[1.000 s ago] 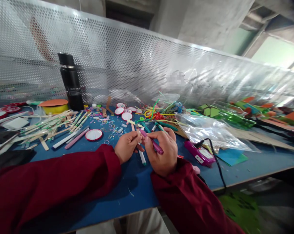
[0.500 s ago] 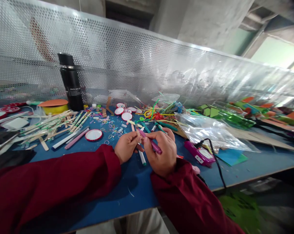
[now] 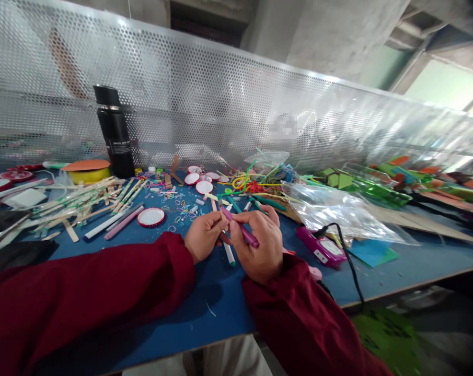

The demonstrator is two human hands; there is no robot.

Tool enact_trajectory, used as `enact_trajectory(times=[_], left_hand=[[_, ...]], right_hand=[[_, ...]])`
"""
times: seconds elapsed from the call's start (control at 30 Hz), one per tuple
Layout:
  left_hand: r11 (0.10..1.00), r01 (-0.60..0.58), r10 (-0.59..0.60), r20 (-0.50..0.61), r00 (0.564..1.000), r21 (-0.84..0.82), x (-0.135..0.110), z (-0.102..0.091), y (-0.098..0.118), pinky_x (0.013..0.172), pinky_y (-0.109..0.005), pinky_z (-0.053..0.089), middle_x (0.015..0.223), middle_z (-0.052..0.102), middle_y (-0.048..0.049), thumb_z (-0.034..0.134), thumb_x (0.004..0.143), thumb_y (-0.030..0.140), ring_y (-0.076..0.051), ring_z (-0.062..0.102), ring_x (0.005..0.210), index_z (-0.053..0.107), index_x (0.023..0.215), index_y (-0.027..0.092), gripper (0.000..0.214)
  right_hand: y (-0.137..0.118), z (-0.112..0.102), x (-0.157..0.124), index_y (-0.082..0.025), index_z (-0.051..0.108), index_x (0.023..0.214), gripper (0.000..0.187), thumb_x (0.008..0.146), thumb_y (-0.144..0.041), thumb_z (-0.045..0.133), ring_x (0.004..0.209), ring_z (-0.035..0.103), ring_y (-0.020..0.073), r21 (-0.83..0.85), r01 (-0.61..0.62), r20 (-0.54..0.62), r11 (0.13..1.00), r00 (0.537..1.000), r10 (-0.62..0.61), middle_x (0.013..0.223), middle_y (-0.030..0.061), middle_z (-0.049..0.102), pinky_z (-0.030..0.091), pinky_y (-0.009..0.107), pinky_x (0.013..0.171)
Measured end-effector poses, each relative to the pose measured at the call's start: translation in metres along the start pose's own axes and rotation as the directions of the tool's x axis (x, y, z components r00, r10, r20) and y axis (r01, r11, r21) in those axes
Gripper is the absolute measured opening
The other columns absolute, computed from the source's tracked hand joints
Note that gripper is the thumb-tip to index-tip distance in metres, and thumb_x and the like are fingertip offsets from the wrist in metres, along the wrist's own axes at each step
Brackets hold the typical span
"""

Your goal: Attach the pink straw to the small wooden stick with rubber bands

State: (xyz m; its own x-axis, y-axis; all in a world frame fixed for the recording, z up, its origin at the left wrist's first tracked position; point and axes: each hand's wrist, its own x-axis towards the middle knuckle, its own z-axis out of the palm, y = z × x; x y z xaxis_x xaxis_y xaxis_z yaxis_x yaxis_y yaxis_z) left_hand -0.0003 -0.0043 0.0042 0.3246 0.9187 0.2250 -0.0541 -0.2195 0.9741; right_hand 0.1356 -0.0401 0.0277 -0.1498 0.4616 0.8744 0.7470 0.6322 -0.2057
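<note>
My right hand [image 3: 258, 241] is closed around a purple utility knife [image 3: 249, 235], its grey blade end pointing up and left. My left hand [image 3: 205, 236] pinches a thin wooden craft stick [image 3: 214, 205] between thumb and fingers. The blade meets or nearly meets the stick just in front of the left fingertips; the exact contact is too small to make out. Beneath the hands, a white marker with a green end [image 3: 230, 256] lies on the blue table [image 3: 173, 326].
Left of my hands are a red-rimmed lid [image 3: 151, 217], markers [image 3: 123, 223], a pile of craft sticks [image 3: 91, 201] and a black bottle [image 3: 116, 136]. To the right lie a purple power strip [image 3: 321, 247] with a black cord and a clear plastic bag [image 3: 346, 209]. A perforated metal panel [image 3: 220, 104] stands behind.
Almost nothing differs. The knife in my right hand has shifted very slightly to the left against the stick, while my left hand stays in place.
</note>
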Motion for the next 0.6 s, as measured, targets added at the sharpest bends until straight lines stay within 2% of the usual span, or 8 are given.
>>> enact_trajectory(times=[0.6], left_hand=[[1.0, -0.005, 0.005, 0.002, 1.0, 0.022, 0.0004, -0.0005, -0.0006, 0.047, -0.017, 0.044, 0.074, 0.06, 0.0003, 0.054, 0.087, 0.041, -0.01, 0.062, 0.059, 0.061, 0.086, 0.015, 0.026]], right_hand=[[0.0002, -0.0001, -0.0001, -0.024, 0.059, 0.083, 0.003, 0.084, -0.022, 0.058, 0.071, 0.062, 0.0157, 0.016, 0.002, -0.025, 1.0, 1.0, -0.001, 0.077, -0.0024, 0.069, 0.036, 0.044, 0.101]])
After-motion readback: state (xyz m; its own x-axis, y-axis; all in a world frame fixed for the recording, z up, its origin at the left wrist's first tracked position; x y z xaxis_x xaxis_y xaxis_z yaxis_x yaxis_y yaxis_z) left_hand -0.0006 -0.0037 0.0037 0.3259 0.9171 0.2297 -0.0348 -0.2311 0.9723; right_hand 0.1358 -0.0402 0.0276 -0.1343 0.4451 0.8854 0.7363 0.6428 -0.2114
